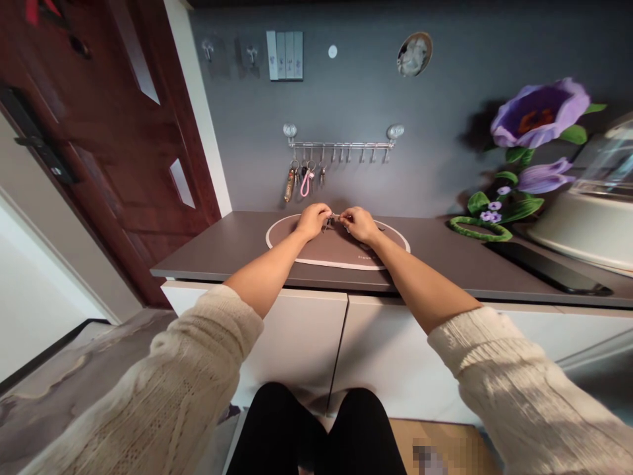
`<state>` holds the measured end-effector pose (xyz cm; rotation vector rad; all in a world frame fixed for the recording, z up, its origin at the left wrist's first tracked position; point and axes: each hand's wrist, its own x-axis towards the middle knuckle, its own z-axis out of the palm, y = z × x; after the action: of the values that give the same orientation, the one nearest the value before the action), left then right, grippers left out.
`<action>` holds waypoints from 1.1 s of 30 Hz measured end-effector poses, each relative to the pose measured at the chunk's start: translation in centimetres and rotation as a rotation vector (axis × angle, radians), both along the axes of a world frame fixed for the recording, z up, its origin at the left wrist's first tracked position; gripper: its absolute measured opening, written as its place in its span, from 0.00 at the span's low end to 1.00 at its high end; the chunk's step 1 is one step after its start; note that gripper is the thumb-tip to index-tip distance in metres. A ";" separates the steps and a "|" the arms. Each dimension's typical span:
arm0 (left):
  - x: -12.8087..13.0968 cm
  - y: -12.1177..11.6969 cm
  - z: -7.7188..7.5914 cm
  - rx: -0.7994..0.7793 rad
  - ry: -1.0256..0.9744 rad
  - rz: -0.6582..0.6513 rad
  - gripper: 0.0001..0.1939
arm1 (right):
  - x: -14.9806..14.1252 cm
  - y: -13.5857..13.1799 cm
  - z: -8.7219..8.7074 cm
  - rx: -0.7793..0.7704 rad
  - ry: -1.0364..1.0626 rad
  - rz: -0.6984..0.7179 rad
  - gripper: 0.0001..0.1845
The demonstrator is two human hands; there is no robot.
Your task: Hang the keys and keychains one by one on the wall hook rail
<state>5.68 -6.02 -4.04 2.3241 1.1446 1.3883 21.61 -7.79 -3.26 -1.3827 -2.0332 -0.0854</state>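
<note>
Over an oval brown mat [326, 254] with a pale rim, my two hands meet close together. My left hand [313, 220] is closed in a pinch on a small bunch of keys [329, 223], whose dark blades hang below the fingertips. My right hand [359, 224] pinches at the other side of the same bunch, apparently on its ring; the fingers hide most of it. Small dark things, too little to name, lie on the mat beside and under my right hand.
On the grey wall a metal hook rail [341, 145] carries several hanging keys, one with a pink strap [305, 183]. Purple artificial flowers [539, 119], a black phone-like slab [554, 267] and a white appliance [583, 224] stand right. A red-brown door [109, 132] is left.
</note>
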 end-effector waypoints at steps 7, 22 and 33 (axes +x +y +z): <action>0.1 0.7 -0.3 -0.142 -0.253 -0.088 0.06 | -0.5 -0.7 0.3 -0.060 0.140 0.094 0.10; 0.4 0.4 -0.2 -0.279 -0.384 -0.158 0.06 | -0.4 -0.2 -0.2 -0.137 0.397 0.199 0.15; 0.6 -0.5 0.0 -0.260 -0.352 -0.170 0.07 | -0.2 -0.2 -0.2 -0.187 0.601 0.260 0.14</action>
<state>6.27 -6.52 -4.02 1.8593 0.9348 1.4170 21.44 -8.04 -3.48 -1.0650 -1.7081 0.5785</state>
